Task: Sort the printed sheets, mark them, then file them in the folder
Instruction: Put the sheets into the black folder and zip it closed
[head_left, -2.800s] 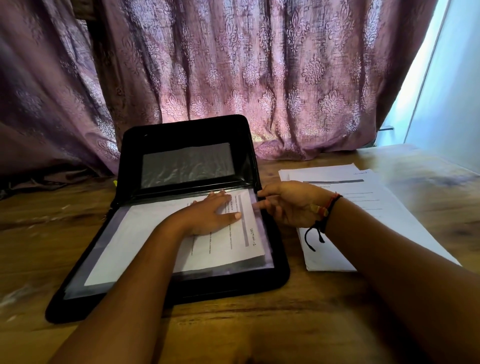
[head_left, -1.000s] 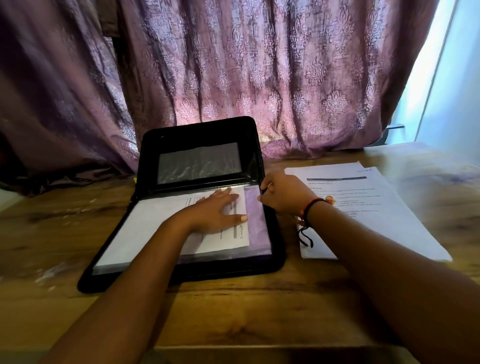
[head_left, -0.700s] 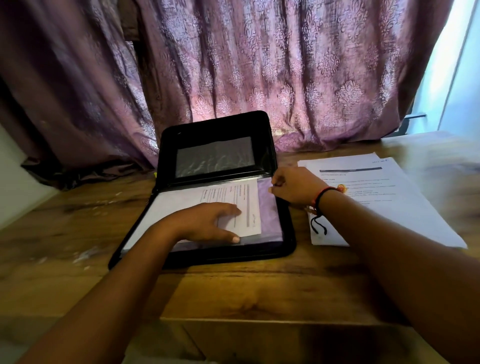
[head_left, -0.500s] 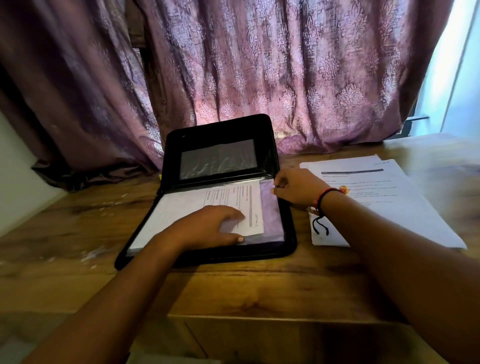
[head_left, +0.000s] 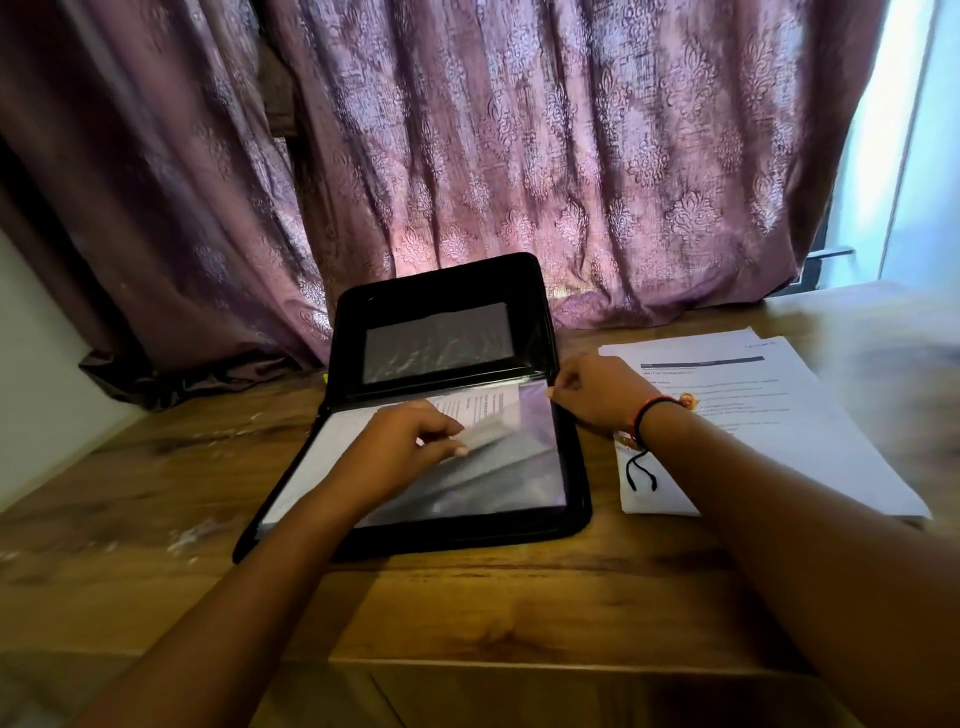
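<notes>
Printed white paper sheets (head_left: 779, 426) lie stacked on the brown wooden bench (head_left: 467, 597) at 3 o'clock of the black rectangular folder (head_left: 441, 291), just beside it. The folder lies open, its lid tilted up toward the mauve patterned curtain (head_left: 519, 156) at 12 o'clock. One more printed sheet (head_left: 483, 408) lies in the folder's lower half beside a clear plastic sleeve (head_left: 509, 467). The left hand (head_left: 410, 441) rests there, fingers curled, pinching the sleeve's lifted, blurred edge. The right hand (head_left: 597, 395), a black cord bracelet (head_left: 641, 421) at its wrist, sits at the sleeve's 1 o'clock corner with fingers curled; I cannot tell whether they grip it. Its wrist lies over the stack.
</notes>
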